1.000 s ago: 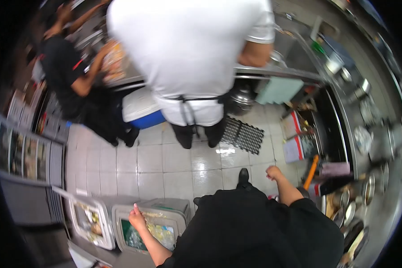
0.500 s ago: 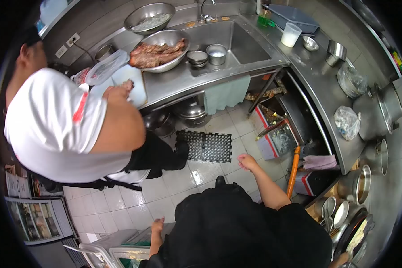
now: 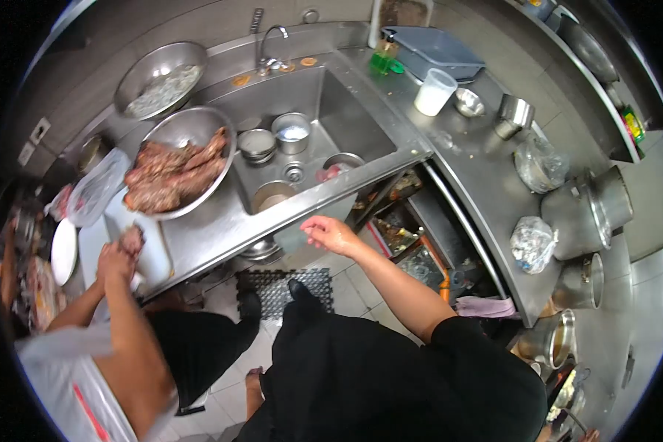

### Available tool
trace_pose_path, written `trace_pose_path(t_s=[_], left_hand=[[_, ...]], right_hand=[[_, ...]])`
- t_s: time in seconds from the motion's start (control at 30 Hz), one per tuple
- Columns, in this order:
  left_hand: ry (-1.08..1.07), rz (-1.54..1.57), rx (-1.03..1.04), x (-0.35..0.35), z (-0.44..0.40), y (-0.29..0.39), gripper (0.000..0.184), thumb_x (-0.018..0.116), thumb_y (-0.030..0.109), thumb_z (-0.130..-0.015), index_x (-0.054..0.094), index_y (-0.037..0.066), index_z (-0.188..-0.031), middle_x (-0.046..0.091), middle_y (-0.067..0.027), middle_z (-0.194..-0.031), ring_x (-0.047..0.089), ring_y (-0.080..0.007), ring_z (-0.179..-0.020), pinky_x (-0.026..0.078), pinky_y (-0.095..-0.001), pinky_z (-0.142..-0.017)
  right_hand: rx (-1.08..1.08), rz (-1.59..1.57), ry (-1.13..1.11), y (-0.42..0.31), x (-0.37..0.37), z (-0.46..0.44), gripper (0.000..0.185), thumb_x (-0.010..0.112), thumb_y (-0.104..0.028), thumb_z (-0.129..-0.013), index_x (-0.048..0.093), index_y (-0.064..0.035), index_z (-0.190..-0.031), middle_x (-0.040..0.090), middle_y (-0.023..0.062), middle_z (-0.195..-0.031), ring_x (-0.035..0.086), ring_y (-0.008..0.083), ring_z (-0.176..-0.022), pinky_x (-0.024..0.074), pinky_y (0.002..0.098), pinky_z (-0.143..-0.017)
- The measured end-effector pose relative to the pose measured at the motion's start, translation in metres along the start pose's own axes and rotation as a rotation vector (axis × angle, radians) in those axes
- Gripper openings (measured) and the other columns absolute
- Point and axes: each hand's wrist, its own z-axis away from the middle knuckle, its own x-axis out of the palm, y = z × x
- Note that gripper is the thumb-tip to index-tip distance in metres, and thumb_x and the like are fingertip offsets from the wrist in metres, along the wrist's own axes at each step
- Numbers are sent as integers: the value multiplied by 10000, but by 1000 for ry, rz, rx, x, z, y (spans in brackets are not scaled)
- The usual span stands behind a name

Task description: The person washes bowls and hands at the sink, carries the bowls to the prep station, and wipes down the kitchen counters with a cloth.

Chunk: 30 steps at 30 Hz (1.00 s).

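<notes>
The right hand [image 3: 330, 235] is held near the pale green cloth [image 3: 290, 239] under the sink [image 3: 357, 121], fingers curled, slightly apart; for the left hand [image 3: 254, 376], this cannot be told; print on the yellow packet [image 3: 632, 124] is unreadable

Metal sink [image 3: 357, 125] | grey, rectangular | round metal pots [image 3: 292, 137] | inside sink, open-topped

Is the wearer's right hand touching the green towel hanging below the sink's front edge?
Cannot tell. In the head view, the right hand overlaps the towel, but the depth between them does not show.
</notes>
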Motion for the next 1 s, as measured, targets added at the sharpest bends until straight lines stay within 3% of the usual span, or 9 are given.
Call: trace_pose_path(t_s=[0.07,0.27,0.57,0.63,0.73,0.77,0.83,0.9,1.0], left_hand=[[11,81,94,7,-26,58,420,598,417,-918,628,2,-975,681,-162,-935,683,-283,-853,534,-423,-757],[19,413,-65,-23,-96,177,288,608,318,-918,595,38,-985,653,-101,-858,646,-187,-705,525,-351,-586],[268,191,390,-270,-27,305,191,471,217,-971,552,57,-1035,595,-65,-796,599,-131,-671,497,-291,-522],[269,142,516,-318,1,311,180,440,195,-983,543,61,-1046,583,-57,-782,588,-118,-664,491,-278,-508],[195,216,740,-361,20,310,175,394,161,-1001,528,68,-1062,564,-45,-761,573,-100,-653,482,-258,-487],[314,-228,654,-308,87,418,168,374,148,-1017,518,63,-1026,505,-28,-731,542,-88,-617,460,-240,-455],[349,-323,632,-265,113,485,172,385,144,-1003,525,50,-1032,527,-41,-758,554,-97,-648,476,-247,-501],[416,-508,599,-241,129,523,188,407,135,-975,540,22,-1044,570,-66,-813,578,-114,-710,509,-262,-594],[488,-685,544,-235,140,531,212,428,126,-946,554,-5,-1056,614,-91,-867,603,-131,-772,541,-277,-688]], right_hand=[[29,-14,5,-1,-29,-15,212,578,-217,-955,643,-87,-1111,644,1,-791,565,83,-645,467,240,-570],[119,-95,262,1,-149,-35,231,563,-188,-947,636,-89,-1143,663,14,-842,573,82,-655,475,236,-544],[27,-104,880,26,-340,-68,200,520,-178,-967,611,-92,-1123,631,13,-818,568,89,-648,455,232,-508],[-117,-8,1035,15,-420,-88,222,566,-254,-959,593,-97,-1113,633,22,-826,580,105,-598,459,254,-469],[56,180,1310,-12,-546,-127,413,599,-421,-923,597,-52,-1108,627,58,-783,609,132,-584,474,278,-453],[85,130,1275,-6,-587,-141,463,610,-460,-905,595,-53,-1124,614,52,-758,592,132,-562,482,287,-454],[61,-117,1067,-16,-616,-158,362,579,-326,-939,593,-68,-1193,586,26,-729,554,107,-532,517,276,-446],[48,-144,910,-3,-642,-172,346,511,-139,-944,563,-59,-1277,580,26,-732,541,90,-520,555,259,-448],[42,-153,822,-23,-631,-178,385,501,-89,-914,548,-42,-1293,580,31,-727,538,93,-512,563,260,-454]])
